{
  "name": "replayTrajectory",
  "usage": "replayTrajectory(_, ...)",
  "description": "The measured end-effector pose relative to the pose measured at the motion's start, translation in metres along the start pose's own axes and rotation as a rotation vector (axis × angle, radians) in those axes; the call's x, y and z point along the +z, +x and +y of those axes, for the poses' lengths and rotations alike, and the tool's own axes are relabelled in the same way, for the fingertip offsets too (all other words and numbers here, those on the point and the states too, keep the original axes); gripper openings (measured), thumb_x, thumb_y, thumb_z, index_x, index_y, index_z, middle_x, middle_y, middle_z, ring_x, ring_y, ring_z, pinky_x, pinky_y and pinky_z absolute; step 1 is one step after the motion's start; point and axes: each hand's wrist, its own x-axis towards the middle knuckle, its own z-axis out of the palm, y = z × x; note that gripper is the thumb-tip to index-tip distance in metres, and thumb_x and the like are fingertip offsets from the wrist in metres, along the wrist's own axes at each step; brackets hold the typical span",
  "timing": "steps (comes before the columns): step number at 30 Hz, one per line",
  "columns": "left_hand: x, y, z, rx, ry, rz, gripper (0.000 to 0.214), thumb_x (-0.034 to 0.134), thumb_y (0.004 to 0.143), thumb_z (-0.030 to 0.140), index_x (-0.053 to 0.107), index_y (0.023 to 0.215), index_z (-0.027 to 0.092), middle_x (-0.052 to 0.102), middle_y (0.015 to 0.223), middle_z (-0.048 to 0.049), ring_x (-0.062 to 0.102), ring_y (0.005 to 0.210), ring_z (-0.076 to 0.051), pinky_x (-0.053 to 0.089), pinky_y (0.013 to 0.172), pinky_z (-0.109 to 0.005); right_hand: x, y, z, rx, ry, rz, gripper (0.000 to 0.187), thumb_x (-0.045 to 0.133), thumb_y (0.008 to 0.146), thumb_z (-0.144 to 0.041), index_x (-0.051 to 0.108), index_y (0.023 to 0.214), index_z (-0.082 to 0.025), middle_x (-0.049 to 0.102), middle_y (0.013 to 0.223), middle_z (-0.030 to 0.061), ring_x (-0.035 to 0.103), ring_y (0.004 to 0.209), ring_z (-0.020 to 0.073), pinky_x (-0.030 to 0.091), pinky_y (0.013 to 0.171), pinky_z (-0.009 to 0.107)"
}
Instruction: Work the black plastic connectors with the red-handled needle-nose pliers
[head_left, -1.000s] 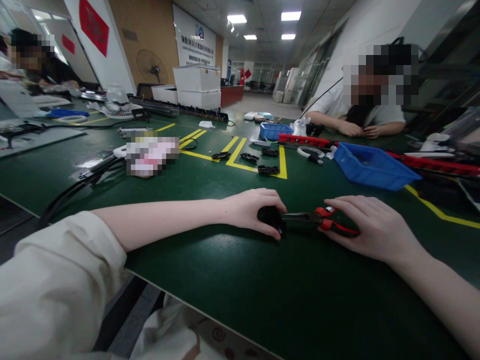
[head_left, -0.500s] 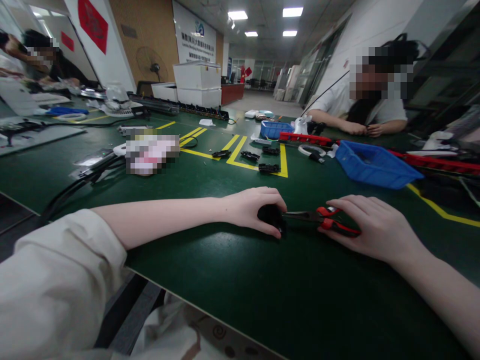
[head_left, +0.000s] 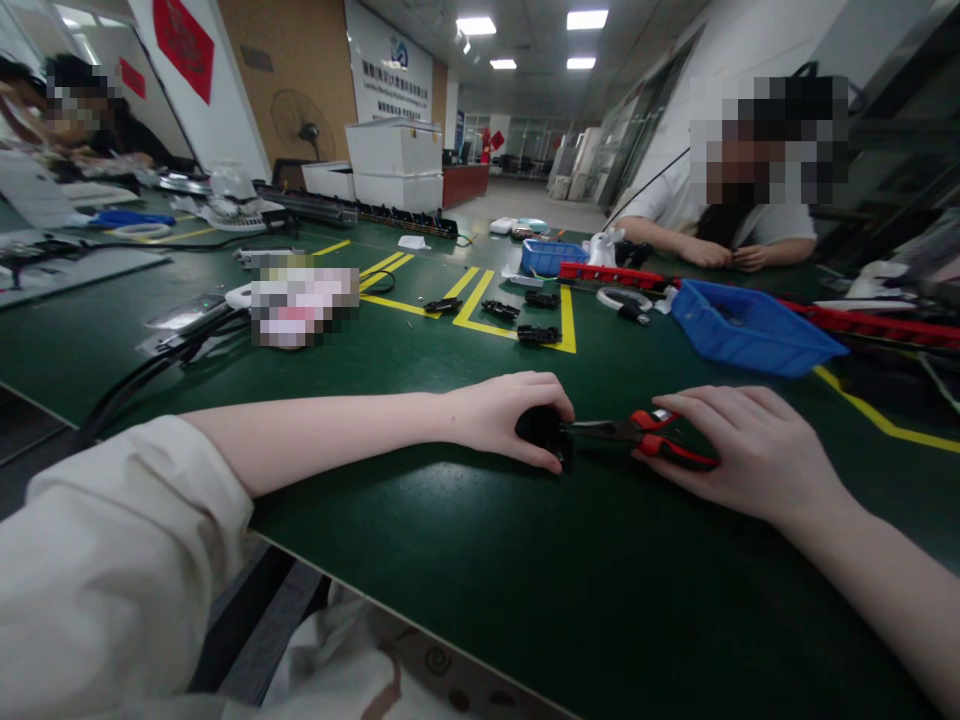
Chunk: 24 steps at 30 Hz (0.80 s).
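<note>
My left hand (head_left: 502, 418) rests on the green table (head_left: 465, 560) with its fingers curled over a small black part (head_left: 541, 430), pinning it to the surface. My right hand (head_left: 739, 455) holds the red handles of a pair of pliers (head_left: 641, 437) lying low on the table. The dark jaws of the pliers point left and meet the black part. Both forearms lie across the table in front of me.
A blue bin (head_left: 750, 330) stands right of centre, a smaller blue tray (head_left: 551, 258) behind it. Three black parts (head_left: 538, 335) lie inside yellow tape lines (head_left: 480, 300). Black cables (head_left: 157, 365) run at left. A person (head_left: 720, 215) sits across at the right; others work far left.
Both hands stay in place on the part and the pliers. Only the view has shifted slightly.
</note>
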Motion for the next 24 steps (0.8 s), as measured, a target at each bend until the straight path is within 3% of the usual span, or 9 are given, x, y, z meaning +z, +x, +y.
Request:
replayTrajectory(9,-0.0006,-0.0002,0.0014,0.02,-0.001,0.0,0.043,0.088,0.081,0.037,0.069,0.114,0.016,0.068,0.117,-0.0121,0.065,0.111,-0.025,0.055,0.099,-0.04,-0.0005,0.0023,-0.0031,-0.036,-0.023,-0.006,0.042,0.06,0.097,-0.053,0.066,0.113,-0.014,0.073,0.093,0.0139,0.067,0.079,0.027,0.051,0.072,0.04)
replayTrajectory(16,-0.0008,0.0009,0.0026,0.002,0.024,-0.008,0.043,0.088,0.08,0.037,0.068,0.113,0.017,0.069,0.116,-0.0115,0.064,0.109,-0.025,0.054,0.099,-0.041,0.0033,-0.004,0.0015,0.046,0.08,-0.025,0.041,0.069,0.091,-0.053,0.069,0.114,-0.018,0.076,0.097,0.0115,0.07,0.084,0.0276,0.053,0.075,0.041)
replayTrajectory(24,0.0008,0.0001,-0.0002,0.031,0.033,-0.004,0.042,0.088,0.081,0.037,0.068,0.112,0.018,0.068,0.122,-0.0123,0.063,0.121,-0.029,0.051,0.108,-0.046,0.002,-0.001,-0.0009,0.002,0.066,-0.022,0.04,0.066,0.095,-0.053,0.067,0.109,-0.015,0.076,0.092,0.0114,0.07,0.078,0.0248,0.053,0.072,0.039)
